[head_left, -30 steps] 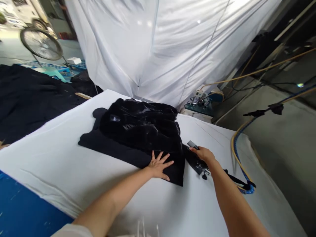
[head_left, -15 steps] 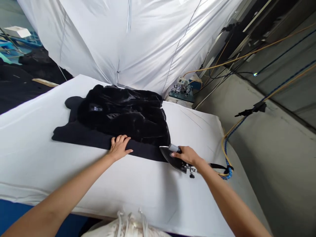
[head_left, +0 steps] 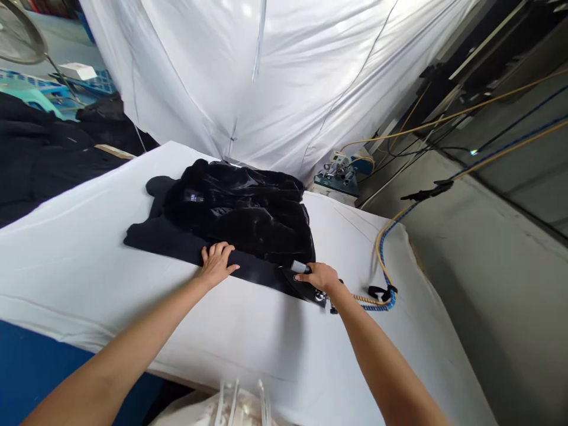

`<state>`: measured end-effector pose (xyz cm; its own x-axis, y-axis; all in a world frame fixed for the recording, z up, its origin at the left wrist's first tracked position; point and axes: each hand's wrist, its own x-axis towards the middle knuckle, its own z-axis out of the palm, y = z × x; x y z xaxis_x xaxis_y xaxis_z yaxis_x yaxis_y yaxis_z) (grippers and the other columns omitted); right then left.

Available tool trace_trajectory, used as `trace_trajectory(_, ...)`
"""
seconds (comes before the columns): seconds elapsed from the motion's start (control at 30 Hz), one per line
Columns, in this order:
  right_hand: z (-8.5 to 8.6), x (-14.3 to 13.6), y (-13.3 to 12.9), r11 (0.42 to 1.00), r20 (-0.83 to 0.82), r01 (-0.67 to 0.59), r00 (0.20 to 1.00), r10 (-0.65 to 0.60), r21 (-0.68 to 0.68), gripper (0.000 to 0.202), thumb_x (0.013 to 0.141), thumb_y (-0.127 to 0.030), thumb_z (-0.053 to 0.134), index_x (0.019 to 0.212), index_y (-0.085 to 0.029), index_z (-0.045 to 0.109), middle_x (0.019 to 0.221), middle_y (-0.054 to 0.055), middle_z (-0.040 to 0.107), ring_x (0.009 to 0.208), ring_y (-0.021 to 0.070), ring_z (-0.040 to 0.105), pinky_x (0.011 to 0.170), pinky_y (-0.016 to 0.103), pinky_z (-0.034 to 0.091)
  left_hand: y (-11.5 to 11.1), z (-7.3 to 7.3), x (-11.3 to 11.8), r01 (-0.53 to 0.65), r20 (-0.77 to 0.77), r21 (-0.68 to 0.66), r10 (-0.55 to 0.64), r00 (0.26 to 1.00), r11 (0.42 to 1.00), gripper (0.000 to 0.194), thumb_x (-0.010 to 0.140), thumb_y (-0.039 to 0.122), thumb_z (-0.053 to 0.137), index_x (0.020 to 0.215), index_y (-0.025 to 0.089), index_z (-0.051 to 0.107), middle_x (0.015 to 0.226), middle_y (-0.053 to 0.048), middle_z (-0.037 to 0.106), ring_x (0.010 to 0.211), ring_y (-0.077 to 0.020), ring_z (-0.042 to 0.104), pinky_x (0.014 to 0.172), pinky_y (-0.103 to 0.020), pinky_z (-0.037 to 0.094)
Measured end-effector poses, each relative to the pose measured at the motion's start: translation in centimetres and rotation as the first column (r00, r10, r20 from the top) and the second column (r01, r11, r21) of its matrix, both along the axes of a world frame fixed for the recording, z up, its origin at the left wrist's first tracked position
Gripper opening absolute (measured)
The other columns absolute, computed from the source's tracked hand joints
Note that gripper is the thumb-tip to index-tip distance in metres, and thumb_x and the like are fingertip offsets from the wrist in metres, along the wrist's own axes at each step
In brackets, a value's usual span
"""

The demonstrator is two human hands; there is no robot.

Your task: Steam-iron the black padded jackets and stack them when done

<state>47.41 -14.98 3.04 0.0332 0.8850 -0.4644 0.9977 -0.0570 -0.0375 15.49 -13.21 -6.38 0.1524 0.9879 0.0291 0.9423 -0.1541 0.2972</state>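
A black garment [head_left: 248, 228] with a shiny, furry lining and a small label near its collar lies spread on the white-covered table [head_left: 213, 331]. My left hand [head_left: 216, 264] rests on the garment's smooth near edge, fingers spread, holding nothing. My right hand [head_left: 322, 277] is wrapped round the handle of an iron [head_left: 306, 290]. The iron lies over the garment's near right corner, its tip pointing left towards my left hand. Its underside is hidden.
A blue and yellow hose [head_left: 382, 251] runs from the iron up to the right. White sheeting [head_left: 275, 77] hangs behind the table. A small machine [head_left: 337, 174] stands at the back corner. Dark cloth [head_left: 39, 154] lies at the left.
The iron in my right hand has moved left and come down onto the garment's edge. My left hand stays on the cloth. The view has shifted, and the hose has swung left.
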Motion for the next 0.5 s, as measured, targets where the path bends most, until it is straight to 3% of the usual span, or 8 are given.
trace_trajectory(0.1,-0.6,0.1,0.1,0.998,-0.01,0.069,0.998,-0.068,0.013,0.056,0.068,-0.072,0.044,0.094,-0.026,0.062,0.095,0.005,0.065,0.09,0.0264,0.059,0.07,0.033,0.041,0.2,0.3,-1.3,0.051,-0.01,-0.034,-0.052,0.999,0.998,0.049,0.074,0.043,0.054,0.119,0.028,0.046,0.126,-0.008,0.045,0.121,-0.0272,0.033,0.102,-0.057,0.013)
trace_trajectory(0.27,-1.2,0.5,0.2,0.992,-0.069,0.126,0.99,-0.125,0.01,0.059,0.071,-0.071,0.039,0.095,-0.022,0.061,0.093,0.008,0.065,0.086,0.0247,0.06,0.064,0.03,0.041,0.8,-0.3,-3.0,-0.026,-0.047,-0.129,0.02,0.999,0.991,0.071,0.068,0.057,0.054,0.13,0.026,0.038,0.138,-0.01,0.031,0.129,-0.0373,0.016,0.101,-0.06,0.011)
trace_trajectory(0.5,-0.1,-1.1,-0.4,0.999,-0.095,-0.039,0.995,0.038,-0.009,0.053,0.071,-0.067,0.045,0.09,-0.021,0.061,0.085,0.007,0.065,0.08,0.0227,0.06,0.06,0.026,0.038,1.7,-0.3,-5.1,-0.039,-0.063,-0.297,0.021,0.998,0.954,0.09,0.06,0.073,0.047,0.138,0.033,0.025,0.15,-0.004,0.008,0.129,-0.047,-0.012,0.091,-0.072,-0.004)
